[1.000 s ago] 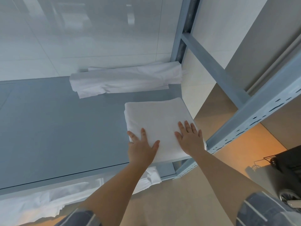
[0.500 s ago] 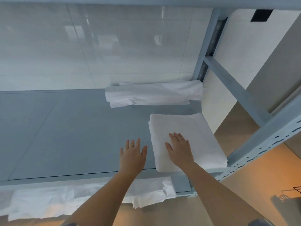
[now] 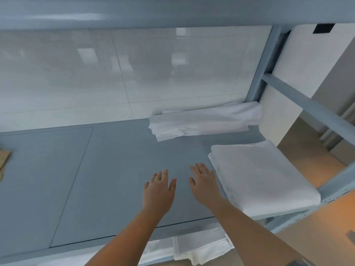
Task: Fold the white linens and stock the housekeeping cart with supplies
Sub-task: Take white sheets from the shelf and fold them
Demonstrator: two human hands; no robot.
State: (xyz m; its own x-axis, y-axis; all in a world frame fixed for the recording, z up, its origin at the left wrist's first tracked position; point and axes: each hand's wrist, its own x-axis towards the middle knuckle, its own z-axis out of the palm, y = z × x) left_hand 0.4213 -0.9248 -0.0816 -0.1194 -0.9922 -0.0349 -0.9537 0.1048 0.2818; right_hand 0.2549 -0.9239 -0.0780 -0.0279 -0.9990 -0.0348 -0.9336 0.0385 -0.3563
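Both hands, left [image 3: 160,191] and right [image 3: 204,184], flat, fingers spread, empty. Risk: folded linen [image 3: 263,181] overhangs shelf [image 3: 96,179] edge, bump drops it.

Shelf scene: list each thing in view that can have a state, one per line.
Left hand: open, fingers spread, above the bare shelf, holding nothing.
Right hand: open, beside the folded linen, holding nothing.
Folded linen: neatly folded, flat at the shelf's right end.
Rear linen: loosely folded, rumpled, against the back wall.
Lower linens: untidy, hanging over the lower shelf's edge.
Shelf: mostly bare.
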